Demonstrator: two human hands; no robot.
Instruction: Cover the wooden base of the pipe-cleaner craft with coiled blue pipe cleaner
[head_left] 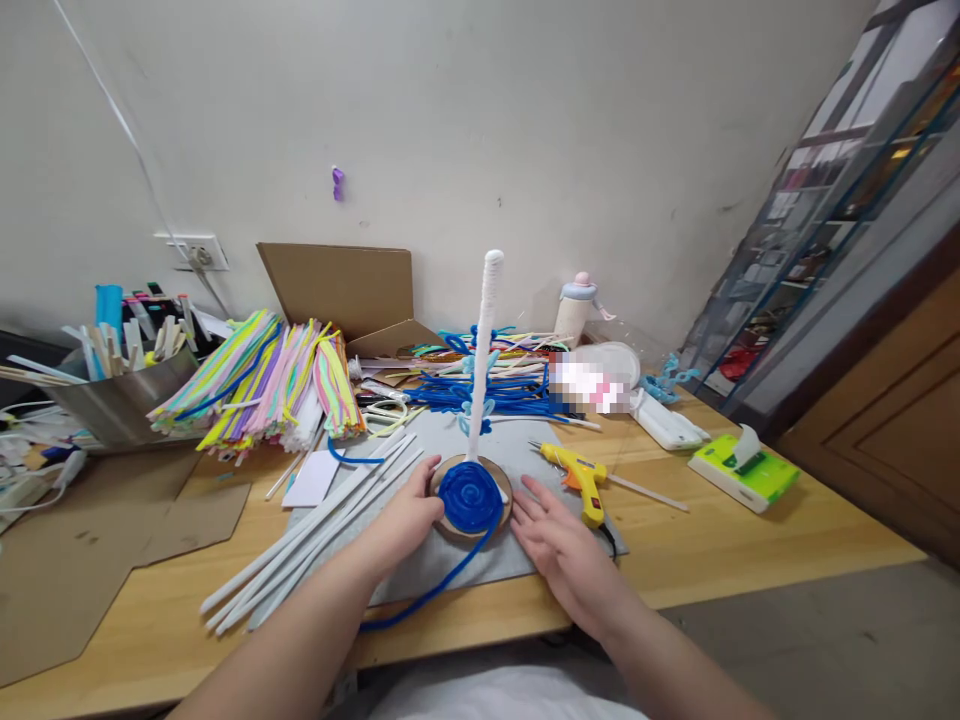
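Note:
In the middle stands a round cardboard base [469, 538] with a coil of blue pipe cleaner [469, 497] on top. One loose blue end trails toward the table's front edge. A tall upright stick wrapped in white [485, 350] rises at the back of the base, with blue loops around its middle. My left hand [409, 508] grips the base's left rim between thumb and fingers. Beside the right rim, my right hand [559, 540] is open, its fingers stretched out and its fingertips near or touching the edge.
A yellow glue gun [581, 475] lies right of my right hand. White sticks [322, 535] lie on the grey mat [517, 560] at left. Behind are bundles of coloured pipe cleaners [277, 385], blue ones [502, 393], a bottle [574, 312] and a green tissue pack [742, 472].

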